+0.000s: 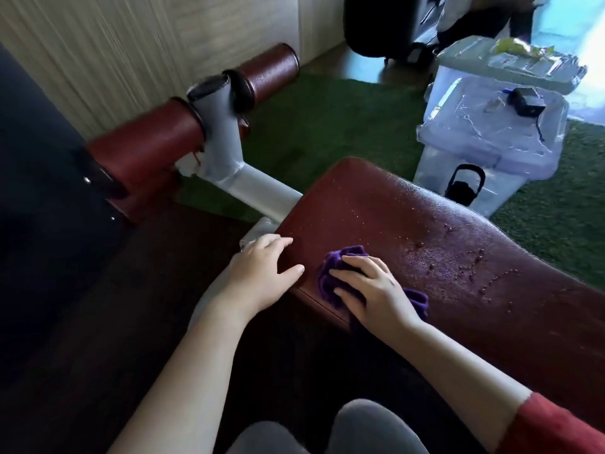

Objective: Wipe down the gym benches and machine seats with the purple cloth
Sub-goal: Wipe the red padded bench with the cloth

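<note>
Two dark red roller pads (154, 139) sit at the far left on a grey metal frame (229, 158) that runs down to the near end of the bench. The left hand (262, 273) rests with its fingers spread apart and empty on the left edge of the maroon bench pad (425, 231), thumb lying on the upholstery. Just beside it, the right hand (373, 293) presses flat on the bunched purple cloth (330, 273), fingers closed over it, near the left end of the pad. Further right, droplets (458, 257) are scattered across the pad's surface. Beyond the bench, on green turf (327, 126), stand stacked clear plastic bins (484, 136) with a small black device (527, 101) on a lid, and a black bottle (465, 185) shows in front of them.
</note>
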Motion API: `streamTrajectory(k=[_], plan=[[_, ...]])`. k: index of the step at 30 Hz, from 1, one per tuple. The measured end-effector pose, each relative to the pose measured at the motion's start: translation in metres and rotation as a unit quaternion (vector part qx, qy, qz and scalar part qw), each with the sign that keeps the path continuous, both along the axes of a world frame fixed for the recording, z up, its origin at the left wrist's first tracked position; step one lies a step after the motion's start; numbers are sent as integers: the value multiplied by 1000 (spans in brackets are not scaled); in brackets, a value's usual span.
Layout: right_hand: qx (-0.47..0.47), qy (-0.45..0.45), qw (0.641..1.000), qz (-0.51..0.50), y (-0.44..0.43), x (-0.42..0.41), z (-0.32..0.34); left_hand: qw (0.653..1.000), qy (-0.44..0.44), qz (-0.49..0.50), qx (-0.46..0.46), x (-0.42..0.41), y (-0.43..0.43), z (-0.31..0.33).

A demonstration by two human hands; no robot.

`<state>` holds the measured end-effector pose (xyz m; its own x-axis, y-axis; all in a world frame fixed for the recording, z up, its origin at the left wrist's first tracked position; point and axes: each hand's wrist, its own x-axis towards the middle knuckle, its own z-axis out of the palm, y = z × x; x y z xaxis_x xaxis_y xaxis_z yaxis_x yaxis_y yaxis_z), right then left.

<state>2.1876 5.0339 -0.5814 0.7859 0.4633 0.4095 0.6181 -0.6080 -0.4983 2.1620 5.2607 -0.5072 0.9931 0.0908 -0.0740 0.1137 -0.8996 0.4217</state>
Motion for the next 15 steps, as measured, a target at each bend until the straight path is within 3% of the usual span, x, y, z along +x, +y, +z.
streamTrajectory(k=[6, 12, 15], plan=[[20, -22, 1000, -11, 4, 30, -6, 995, -99, 12, 18, 15, -6, -27], [-21, -4, 998, 51, -17, 68, 5, 996, -90, 6, 19, 5, -19, -43], [-56, -17, 998, 28, -58, 95, 13, 997, -65, 8, 45, 3, -19, -41]])
